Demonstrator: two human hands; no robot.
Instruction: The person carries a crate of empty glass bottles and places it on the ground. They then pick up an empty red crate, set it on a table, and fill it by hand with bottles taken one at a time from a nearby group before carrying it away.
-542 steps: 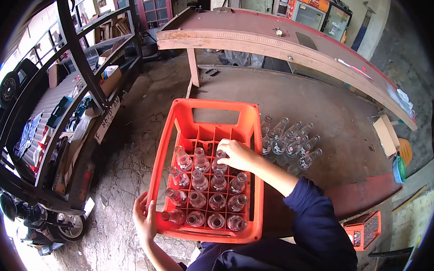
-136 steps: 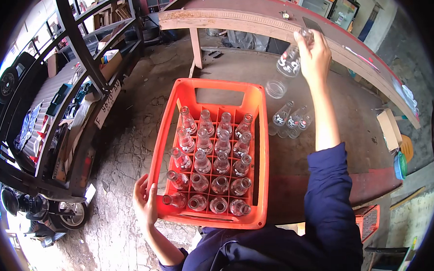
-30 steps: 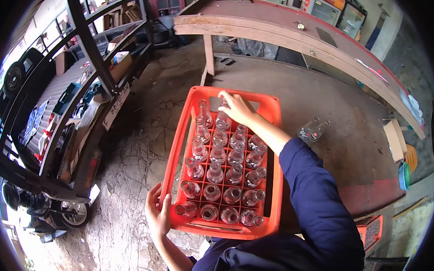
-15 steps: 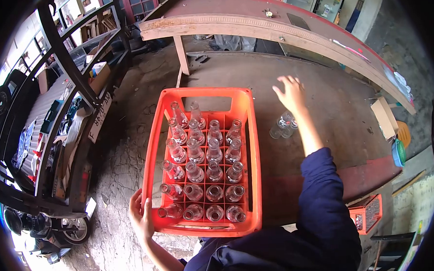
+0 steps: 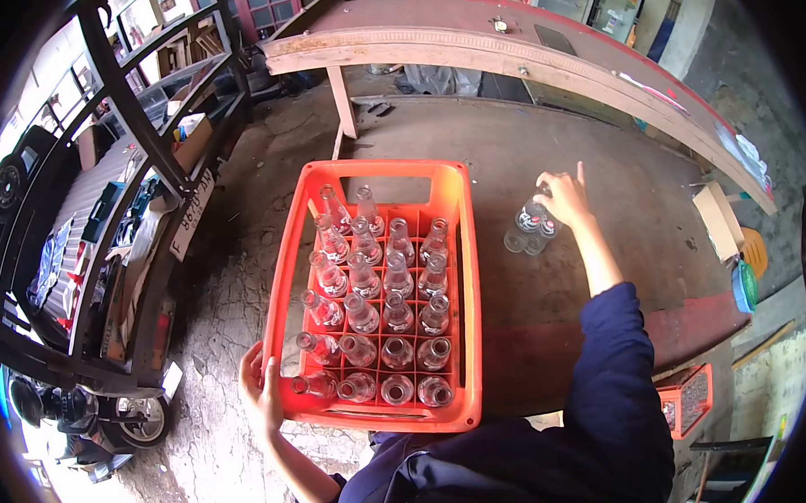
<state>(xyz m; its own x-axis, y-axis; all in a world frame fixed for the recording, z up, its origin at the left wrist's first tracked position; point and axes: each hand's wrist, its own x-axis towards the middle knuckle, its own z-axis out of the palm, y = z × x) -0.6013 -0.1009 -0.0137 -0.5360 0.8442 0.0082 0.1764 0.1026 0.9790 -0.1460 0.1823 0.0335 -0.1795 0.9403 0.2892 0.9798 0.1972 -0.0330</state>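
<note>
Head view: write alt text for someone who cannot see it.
A person's right hand touches a few loose glass bottles standing on a brown surface, beside an orange crate nearly full of empty bottles. The left hand grips the crate's near corner.

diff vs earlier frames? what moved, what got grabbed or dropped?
Right hand left the crate's far row, swung right and came down onto the last two loose bottles; whether it grips them yet is unclear. Over the earlier pictures the loose pile shrank as the crate filled. Left hand stays on the crate's near-left corner; the crate has not moved.
</note>
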